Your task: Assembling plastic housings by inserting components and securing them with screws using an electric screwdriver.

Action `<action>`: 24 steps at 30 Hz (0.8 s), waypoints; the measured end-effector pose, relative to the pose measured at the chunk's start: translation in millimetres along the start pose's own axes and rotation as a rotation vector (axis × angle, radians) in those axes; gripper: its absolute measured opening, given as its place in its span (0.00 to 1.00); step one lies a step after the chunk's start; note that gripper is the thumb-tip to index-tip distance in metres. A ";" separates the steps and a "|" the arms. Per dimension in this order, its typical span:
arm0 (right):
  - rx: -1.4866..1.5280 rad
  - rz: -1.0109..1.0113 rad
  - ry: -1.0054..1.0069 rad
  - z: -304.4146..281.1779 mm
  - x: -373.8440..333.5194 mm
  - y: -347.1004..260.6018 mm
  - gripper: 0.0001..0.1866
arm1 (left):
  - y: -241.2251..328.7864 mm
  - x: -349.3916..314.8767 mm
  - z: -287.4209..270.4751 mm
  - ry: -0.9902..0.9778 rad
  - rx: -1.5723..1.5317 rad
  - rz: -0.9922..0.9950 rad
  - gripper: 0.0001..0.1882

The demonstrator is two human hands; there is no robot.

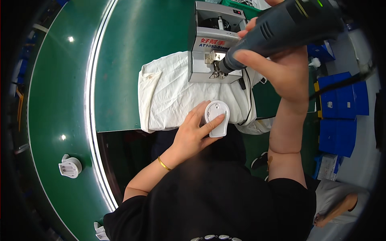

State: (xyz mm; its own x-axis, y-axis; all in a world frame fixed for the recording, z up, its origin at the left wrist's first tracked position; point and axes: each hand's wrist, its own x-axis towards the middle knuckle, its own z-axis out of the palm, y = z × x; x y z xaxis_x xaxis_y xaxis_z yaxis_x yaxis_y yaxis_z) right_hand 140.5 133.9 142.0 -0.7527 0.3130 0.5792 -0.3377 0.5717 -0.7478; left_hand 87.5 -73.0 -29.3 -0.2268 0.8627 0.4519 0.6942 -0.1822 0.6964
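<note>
My left hand (189, 135) is closed on a small white plastic housing (218, 129), rounded at one end and held just off the front edge of the cloth. The thumb lies across its recessed face. My right hand (288, 74) grips a dark electric screwdriver (273, 30), raised and slanting down to the left. Its tip meets the front outlet of a grey screw feeder (198, 66); whether a screw is on the bit is too small to tell.
White cloth (177, 92) lies under the feeder on the green table (132, 44). A black cable (250, 100) hangs over the cloth. On the left, past a bright metal rail (91, 100), sits another white housing (71, 167). Blue bins (337, 136) stand at right, near another person's arm (335, 209).
</note>
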 end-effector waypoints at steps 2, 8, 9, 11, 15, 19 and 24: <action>-0.217 -0.017 0.083 9.0 3.9 7.0 0.21 | -2.6 1.0 2.0 0.009 -0.003 0.000 0.38; 0.195 0.163 0.393 38.9 14.7 17.3 0.19 | -9.7 3.9 8.7 0.051 -0.022 -0.005 0.37; 0.211 0.182 0.493 41.9 13.5 18.4 0.19 | -11.7 3.0 10.9 0.086 -0.017 -0.007 0.36; 0.219 0.173 0.413 33.2 1.9 23.9 0.30 | -14.6 2.2 12.7 0.079 -0.019 -0.005 0.37; 0.221 0.152 0.290 40.0 -27.1 3.3 0.25 | -18.3 -0.5 11.7 0.061 -0.020 -0.017 0.39; 0.212 0.186 0.256 40.8 -44.9 -11.8 0.25 | -19.9 1.2 10.6 0.063 -0.029 -0.017 0.39; 0.034 0.183 0.168 39.0 -49.6 -10.9 0.25 | -19.0 2.0 7.1 0.056 -0.045 -0.027 0.40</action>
State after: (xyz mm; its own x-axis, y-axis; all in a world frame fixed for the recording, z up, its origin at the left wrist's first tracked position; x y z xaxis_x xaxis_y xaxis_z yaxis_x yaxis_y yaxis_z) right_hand 159.5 82.6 108.8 -0.6994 0.5322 0.4770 -0.2253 0.4692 -0.8539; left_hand 78.7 -64.5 -45.6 -0.2839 0.8400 0.4624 0.6559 -0.1817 0.7327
